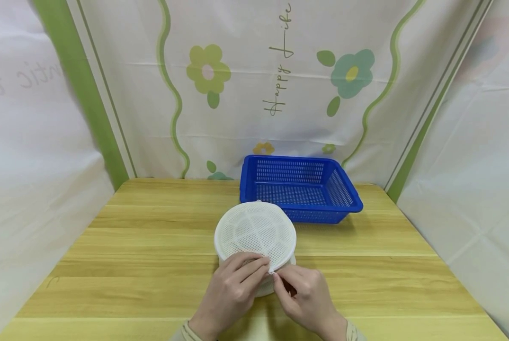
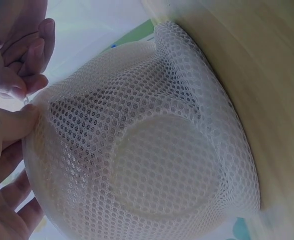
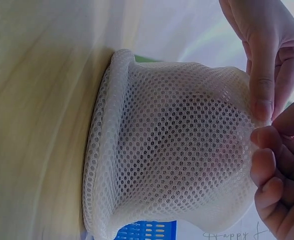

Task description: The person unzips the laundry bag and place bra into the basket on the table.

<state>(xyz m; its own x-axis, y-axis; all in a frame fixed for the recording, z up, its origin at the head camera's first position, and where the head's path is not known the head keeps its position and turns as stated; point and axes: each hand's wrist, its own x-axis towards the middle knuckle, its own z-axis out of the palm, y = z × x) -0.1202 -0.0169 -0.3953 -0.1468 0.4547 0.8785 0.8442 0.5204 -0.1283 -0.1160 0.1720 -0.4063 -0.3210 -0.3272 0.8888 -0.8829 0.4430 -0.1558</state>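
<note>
A round white mesh laundry bag (image 1: 254,227) stands on the table, its flat top facing up and its rim edged by a white zipper. My left hand (image 1: 237,289) holds the near edge of the top, fingers over the mesh and thumb below the rim. Beside it, my right hand (image 1: 307,293) pinches the small zipper pull (image 1: 272,272) between thumb and index finger. Seen from the left wrist, the bag's mesh side (image 2: 162,170) is slack, and a pale round shape shows through it. The right wrist view shows a thick padded ring (image 3: 106,145) round the bag's bottom.
A blue plastic basket (image 1: 352,208) with slotted walls stands behind the bag, toward the right. Wood-grain table surface (image 1: 130,265) extends on both sides. A white curtain (image 1: 237,118) with printed flowers hangs along the back edge, with pale sheets at left and right.
</note>
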